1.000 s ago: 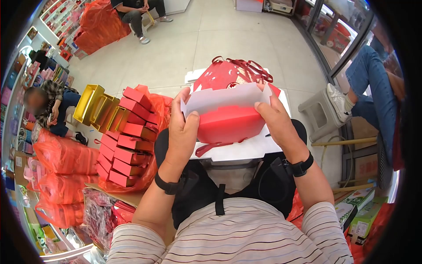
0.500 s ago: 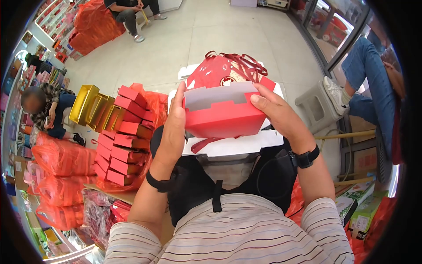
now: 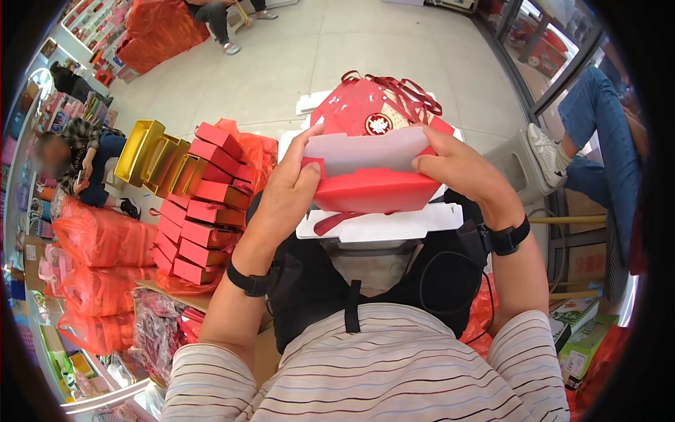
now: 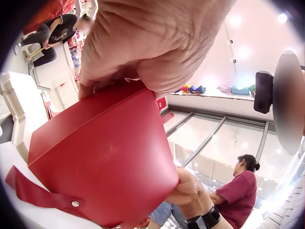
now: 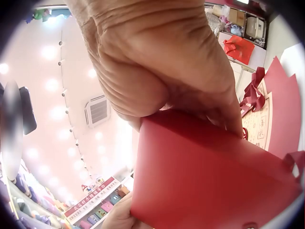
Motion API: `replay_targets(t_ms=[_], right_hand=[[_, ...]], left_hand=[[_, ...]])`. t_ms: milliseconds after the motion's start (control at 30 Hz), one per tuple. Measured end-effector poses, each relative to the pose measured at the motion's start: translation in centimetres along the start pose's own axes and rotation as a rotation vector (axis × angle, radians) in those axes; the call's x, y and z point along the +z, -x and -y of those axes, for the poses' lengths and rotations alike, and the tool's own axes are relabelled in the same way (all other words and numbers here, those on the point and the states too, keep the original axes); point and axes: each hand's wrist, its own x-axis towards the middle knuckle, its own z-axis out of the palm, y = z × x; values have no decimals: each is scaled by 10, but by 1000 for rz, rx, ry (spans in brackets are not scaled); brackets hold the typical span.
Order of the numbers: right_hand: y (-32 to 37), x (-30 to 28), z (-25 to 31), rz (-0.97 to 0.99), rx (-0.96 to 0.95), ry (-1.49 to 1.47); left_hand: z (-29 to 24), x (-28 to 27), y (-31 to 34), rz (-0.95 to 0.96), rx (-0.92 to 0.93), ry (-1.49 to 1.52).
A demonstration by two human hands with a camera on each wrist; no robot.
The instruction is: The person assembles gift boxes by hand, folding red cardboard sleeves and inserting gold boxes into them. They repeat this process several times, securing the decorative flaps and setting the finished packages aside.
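A red paper gift box (image 3: 376,190) with a white inside sits in front of me, its top open and a white flap (image 3: 365,148) standing along the far side. My left hand (image 3: 290,184) grips its left end, thumb over a red corner and fingers behind. At the other end my right hand (image 3: 467,169) pinches the upper corner between thumb and fingers. A dark red ribbon (image 3: 337,222) hangs off the box's near side; a metal rivet (image 4: 75,203) on it shows in the left wrist view.
The box is over a white board (image 3: 429,224). Behind it lie flat red printed sheets (image 3: 344,105) with ribbons. To the left are stacked red boxes (image 3: 204,211), gold boxes (image 3: 144,151) and red plastic bags (image 3: 102,239). A grey stool (image 3: 510,169) stands right, beside a seated person's leg.
Half a second ago my left hand lay straighter along the box's left side; now its thumb is bent over the corner. The box has tilted slightly, and my right thumb has shifted along its edge.
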Motion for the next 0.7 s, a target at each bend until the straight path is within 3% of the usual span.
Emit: replay_targets(t_ms=[267, 467, 533, 633, 700], right_hand=[[1, 32, -9, -227, -298, -457], [-3, 43, -26, -359, -498, -410], [0, 38, -23, -344, -449, -250], [3, 30, -11, -278, -343, -142], [4, 25, -4, -214, -264, -111]], left_hand=[[9, 11, 4, -170, 187, 247], [29, 6, -2, -116, 283, 220], [26, 1, 0, -72, 255, 171], [10, -4, 1, -31, 28, 120], [4, -3, -1, -39, 29, 112]])
